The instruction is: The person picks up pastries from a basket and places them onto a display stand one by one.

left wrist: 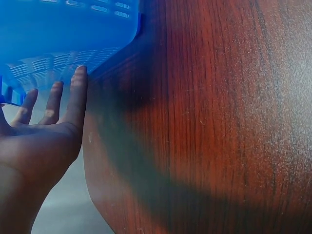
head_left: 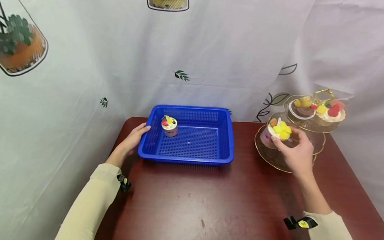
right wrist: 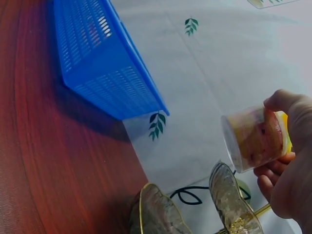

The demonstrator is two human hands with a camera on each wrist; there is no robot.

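Nearest: cream sleeves (head_left: pixel 86 209), each wrist wearing a black unit, left unit (head_left: pixel 124 183) and right unit (head_left: pixel 302 223). The right one has a yellow sticker, marking too small to read. Bench (head_left: pixel 186 212) is dark red wood grain, corner rounded at far left, and its surface runs from the near side up to the basket's front.

Right hand (head_left: pixel 299 152): grip is on a clear dessert cup (head_left: pixel 277 132), thumb one side, fingers other, yellow fruit on top. Cup is off the bench, right beside the stand's plates; can't tell if it touches.

Left hand (head_left: pixel 132 137): grip released, fingers mostly straight against left wall of the blue basket (head_left: pixel 185 159). Second cup (head_left: pixel 170 127) stands upright inside, toward back left.

Stand at right: gold-edged lower plate (head_left: pixel 276 162), upper plate (head_left: pixel 309 125) with a brown dessert (head_left: pixel 302 108) and a red-topped dessert (head_left: pixel 330 113). Strip of bench separates stand from basket.

Far: backdrop (head_left: pixel 130 45), white cloth, printed plants, close behind the basket.
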